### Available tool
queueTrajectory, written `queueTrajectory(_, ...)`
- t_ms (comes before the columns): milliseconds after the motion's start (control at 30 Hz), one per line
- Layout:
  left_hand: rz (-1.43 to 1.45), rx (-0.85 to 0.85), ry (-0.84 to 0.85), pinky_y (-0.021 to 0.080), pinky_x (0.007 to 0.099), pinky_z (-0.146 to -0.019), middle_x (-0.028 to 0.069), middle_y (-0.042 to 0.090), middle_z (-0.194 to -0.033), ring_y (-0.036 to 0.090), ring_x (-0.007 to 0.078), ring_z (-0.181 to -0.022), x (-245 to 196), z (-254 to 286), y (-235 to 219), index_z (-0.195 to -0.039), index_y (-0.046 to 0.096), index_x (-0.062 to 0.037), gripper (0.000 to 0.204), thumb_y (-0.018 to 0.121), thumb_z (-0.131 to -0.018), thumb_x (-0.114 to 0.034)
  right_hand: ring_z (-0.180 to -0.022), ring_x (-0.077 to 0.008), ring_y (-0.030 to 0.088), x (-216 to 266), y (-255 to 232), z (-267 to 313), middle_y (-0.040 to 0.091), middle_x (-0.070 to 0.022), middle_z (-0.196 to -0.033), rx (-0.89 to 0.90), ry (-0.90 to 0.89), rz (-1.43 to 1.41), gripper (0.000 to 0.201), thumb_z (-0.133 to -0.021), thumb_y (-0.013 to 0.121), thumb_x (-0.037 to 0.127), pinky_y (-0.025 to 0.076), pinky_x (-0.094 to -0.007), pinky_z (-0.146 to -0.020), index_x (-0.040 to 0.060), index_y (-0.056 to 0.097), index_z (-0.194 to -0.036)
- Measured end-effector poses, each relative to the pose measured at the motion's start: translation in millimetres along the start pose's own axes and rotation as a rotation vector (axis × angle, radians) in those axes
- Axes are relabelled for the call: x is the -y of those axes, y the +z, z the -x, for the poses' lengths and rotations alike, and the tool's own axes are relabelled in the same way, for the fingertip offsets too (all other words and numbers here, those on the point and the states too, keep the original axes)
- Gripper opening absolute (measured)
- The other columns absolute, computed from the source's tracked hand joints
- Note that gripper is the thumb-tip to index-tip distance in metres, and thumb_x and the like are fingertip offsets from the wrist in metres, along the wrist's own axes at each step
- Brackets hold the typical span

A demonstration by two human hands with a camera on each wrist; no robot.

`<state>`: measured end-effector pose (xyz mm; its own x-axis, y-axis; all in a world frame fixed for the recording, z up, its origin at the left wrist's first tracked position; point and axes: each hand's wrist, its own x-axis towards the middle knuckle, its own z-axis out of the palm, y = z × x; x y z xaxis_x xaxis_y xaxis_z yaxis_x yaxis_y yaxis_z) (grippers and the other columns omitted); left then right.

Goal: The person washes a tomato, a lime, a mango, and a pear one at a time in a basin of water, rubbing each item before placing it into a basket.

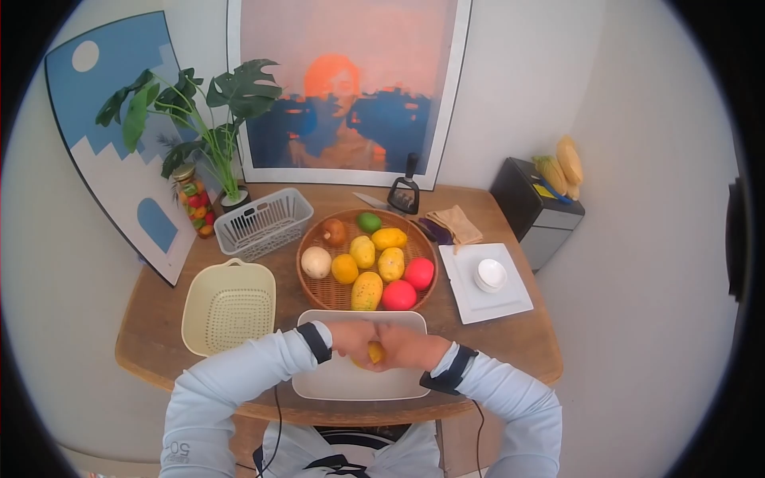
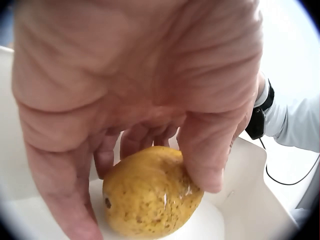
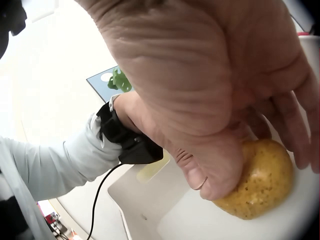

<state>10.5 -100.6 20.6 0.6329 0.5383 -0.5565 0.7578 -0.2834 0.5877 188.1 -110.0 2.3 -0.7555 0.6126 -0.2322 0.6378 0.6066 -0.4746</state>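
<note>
Two hands meet over the white tray point(image 1: 335, 382) at the near edge of the tabletop point(image 1: 151, 319), and between them sits a yellow fruit point(image 1: 374, 351). The left hand point(image 1: 352, 338) curls its fingers and thumb round the fruit from above; in the left wrist view the fruit point(image 2: 150, 192) lies just under the palm, the thumb point(image 2: 205, 150) pressed on its side, the bottom resting on the tray. The right hand point(image 1: 402, 346) also grips it: in the right wrist view the thumb point(image 3: 212, 170) presses the fruit point(image 3: 257, 185) while the fingers point(image 3: 300, 130) wrap its far side.

Beyond the tray stands a round basket point(image 1: 312, 283) of fruit in yellow, red, green and brown. Left of the tray lies a cream colander point(image 1: 229, 307), and behind that a grey wire basket point(image 1: 263, 223). Right of the basket sits a white plate point(image 1: 510, 299) bearing a small bowl point(image 1: 489, 275).
</note>
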Motion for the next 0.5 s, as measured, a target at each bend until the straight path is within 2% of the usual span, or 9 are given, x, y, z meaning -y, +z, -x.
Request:
queueTrajectory(67, 0.07, 0.037, -0.041, 0.055, 0.0301, -0.057, 0.0117, 0.066, -0.098, 0.067, 0.0225, -0.076, -1, 0, 0, -0.121, 0.062, -0.0009, 0.058, 0.08, -0.074, -0.03, -0.108, -0.0355, 0.061, -12, 6, -8, 0.063, -0.0228, -0.116, 0.088, -0.005, -0.133, 0.066, -0.071, 0.083, 0.031, 0.049, -0.0395, -0.091, -0.0015, 0.057, -0.123)
queueTrajectory(133, 0.205, 0.061, -0.043, 0.056, 0.0311, -0.056, 0.0118, 0.066, -0.097, 0.066, 0.0226, -0.074, 9, -8, 6, -0.12, 0.062, -0.0008, 0.058, 0.08, -0.074, -0.031, -0.106, -0.0364, 0.062, -2, -3, -4, 0.066, -0.0213, -0.113, 0.192, 0.054, -0.209, 0.059, -0.071, 0.082, 0.026, 0.051, -0.0386, -0.09, 0.0021, 0.059, -0.12)
queueTrajectory(167, 0.179, 0.073, -0.012, 0.056, 0.031, -0.056, 0.0122, 0.066, -0.098, 0.067, 0.0226, -0.076, 14, -11, 8, -0.119, 0.063, -0.0008, 0.058, 0.08, -0.074, -0.032, -0.106, -0.0368, 0.063, 3, -7, -2, 0.067, -0.0205, -0.112, 0.244, 0.084, -0.247, 0.056, -0.071, 0.081, 0.024, 0.051, -0.0382, -0.089, 0.0038, 0.06, -0.119)
queueTrajectory(233, 0.129, 0.097, 0.05, 0.057, 0.0308, -0.055, 0.0132, 0.066, -0.101, 0.067, 0.0226, -0.078, 19, -15, 9, -0.119, 0.063, -0.0007, 0.057, 0.078, -0.076, -0.035, -0.105, -0.0367, 0.063, 5, -9, 0, 0.067, -0.0202, -0.111, 0.133, -0.022, -0.26, 0.057, -0.071, 0.082, 0.025, 0.051, -0.0381, -0.089, 0.0037, 0.061, -0.119)
queueTrajectory(267, 0.052, 0.055, 0.027, 0.057, 0.0302, -0.056, 0.0131, 0.066, -0.103, 0.067, 0.0225, -0.081, 20, -16, 10, -0.119, 0.063, -0.0011, 0.057, 0.078, -0.077, -0.035, -0.105, -0.0367, 0.063, 5, -8, 1, 0.068, -0.0201, -0.11, 0.077, -0.073, -0.268, 0.057, -0.071, 0.082, 0.026, 0.051, -0.0381, -0.088, 0.0036, 0.061, -0.119)
queueTrajectory(333, -0.1, -0.027, -0.016, 0.058, 0.029, -0.058, 0.013, 0.065, -0.106, 0.067, 0.0222, -0.086, 13, -14, 12, -0.12, 0.063, -0.002, 0.056, 0.077, -0.077, -0.035, -0.105, -0.036, 0.064, 0, -3, 0, 0.068, -0.0197, -0.11, -0.068, -0.015, -0.099, 0.058, -0.07, 0.084, 0.026, 0.051, -0.0378, -0.088, 0.0037, 0.062, -0.119)
queueTrajectory(367, -0.018, -0.005, -0.029, 0.058, 0.0286, -0.057, 0.0127, 0.065, -0.106, 0.067, 0.0222, -0.086, 9, -11, 12, -0.12, 0.064, -0.0026, 0.056, 0.079, -0.076, -0.034, -0.105, -0.0357, 0.064, -1, 0, -1, 0.068, -0.0196, -0.11, -0.138, 0.013, -0.013, 0.058, -0.07, 0.084, 0.026, 0.051, -0.0377, -0.088, 0.0038, 0.063, -0.119)
queueTrajectory(467, 0.144, 0.054, -0.073, 0.056, 0.0277, -0.058, 0.0101, 0.066, -0.103, 0.067, 0.0205, -0.083, 0, -2, 8, -0.119, 0.064, -0.0049, 0.055, 0.081, -0.074, -0.032, -0.107, -0.0324, 0.063, 3, -9, -5, 0.066, -0.018, -0.114, 0.184, 0.133, -0.076, 0.058, -0.071, 0.083, 0.026, 0.049, -0.038, -0.091, 0.0029, 0.061, -0.119)
queueTrajectory(500, 0.141, 0.073, -0.087, 0.056, 0.0276, -0.059, 0.0082, 0.067, -0.101, 0.066, 0.0187, -0.081, 0, -2, 9, -0.118, 0.064, -0.0061, 0.053, 0.081, -0.074, -0.031, -0.106, -0.0332, 0.063, 0, -4, -5, 0.067, -0.0184, -0.113, 0.169, 0.103, -0.143, 0.057, -0.07, 0.084, 0.026, 0.05, -0.0377, -0.091, 0.0031, 0.062, -0.118)
